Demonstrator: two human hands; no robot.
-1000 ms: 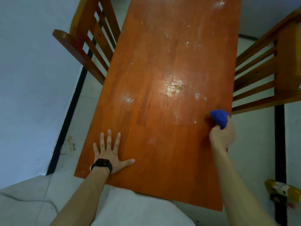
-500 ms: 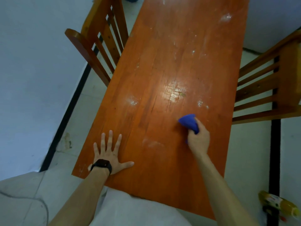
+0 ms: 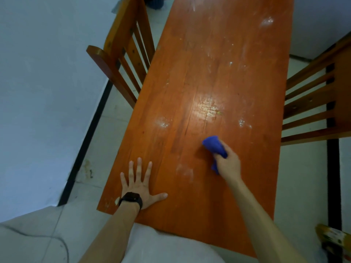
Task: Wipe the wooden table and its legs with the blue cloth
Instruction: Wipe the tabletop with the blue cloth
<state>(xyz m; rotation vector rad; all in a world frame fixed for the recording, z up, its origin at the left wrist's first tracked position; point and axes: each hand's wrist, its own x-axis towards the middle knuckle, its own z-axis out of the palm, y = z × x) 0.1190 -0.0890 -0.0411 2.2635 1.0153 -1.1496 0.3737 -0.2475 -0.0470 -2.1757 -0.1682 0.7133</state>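
Head view looks down the length of a long wooden worktop (image 3: pixel 218 76), its long axis running straight away from the person, with a slatted chair (image 3: pixel 121 59) tucked at its left side and another chair (image 3: pixel 319 103) at its right. The right hand (image 3: pixel 227 164) is closed around the bunched blue cloth (image 3: pixel 214 146), pressing its leading end onto the wood a little right of the centre line, in the near half. The left hand (image 3: pixel 139 184) lies flat, fingers spread and holding nothing, close to the near left corner, a dark watch (image 3: pixel 131 199) on the wrist; it looks like a brace.

What matters for the coming stroke is where the dirt lies from the cloth. A whitish smear (image 3: pixel 185 170) sits just beside the right hand, toward the left hand. A pale patch (image 3: pixel 162 122) and a glossy stain (image 3: pixel 209 108) lie farther up the worktop, beyond the cloth, and more chalky marks (image 3: pixel 266 21) spread toward the far end. I judge the right hand is the one placed for all of these, sweeping across and then pushing away along the grain. The legs are out of sight underneath, so that part seems not yet reached.
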